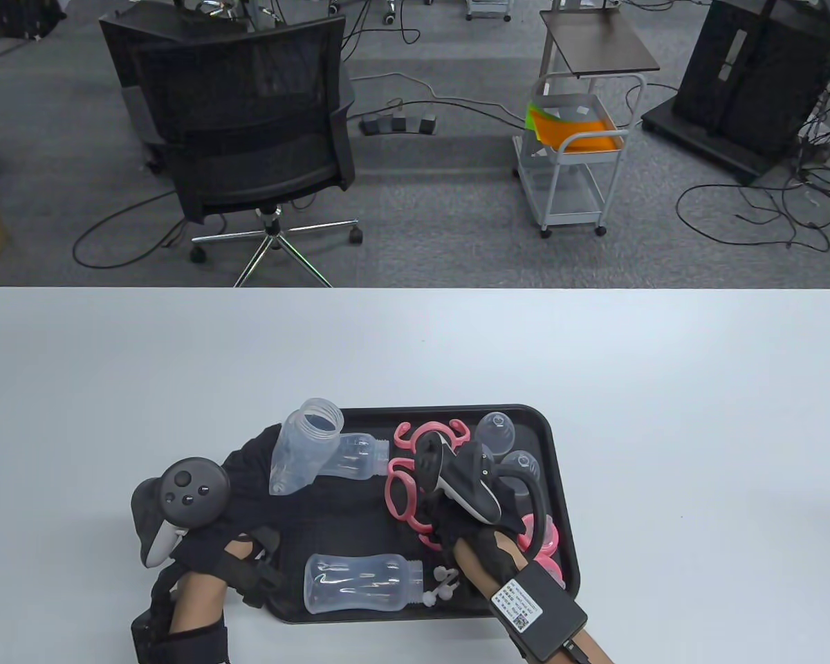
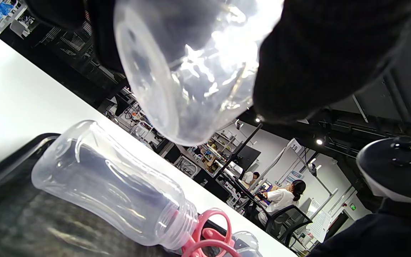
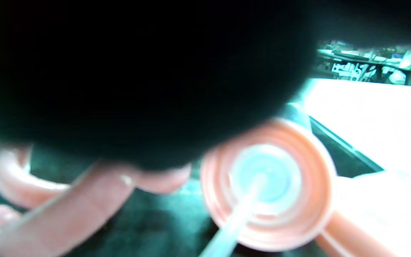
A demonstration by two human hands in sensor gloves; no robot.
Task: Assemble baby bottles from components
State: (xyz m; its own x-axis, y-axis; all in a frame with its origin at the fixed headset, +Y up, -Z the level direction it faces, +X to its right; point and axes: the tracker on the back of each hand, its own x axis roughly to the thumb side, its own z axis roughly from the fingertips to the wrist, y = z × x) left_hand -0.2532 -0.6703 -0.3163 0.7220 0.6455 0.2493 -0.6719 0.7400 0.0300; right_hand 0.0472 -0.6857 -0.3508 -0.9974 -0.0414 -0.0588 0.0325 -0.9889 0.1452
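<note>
From the table view, the left hand grips a clear bottle above the tray; no bottle is assembled.

The left wrist view shows another bare bottle lying there.

In the blurred right wrist view, the right hand hovers over a pink collar; its grip cannot be told.

Right hand fingers hidden; pink collar blurred

Table view: looks down from high at the near edge of the white table, facing the office chair behind it.
Left wrist view: low, tilted, very near a clear bottle lying in the black tray.
Right wrist view: blurred, very close to a pink ring cap.
Shared: the black tray and its pink parts.
</note>
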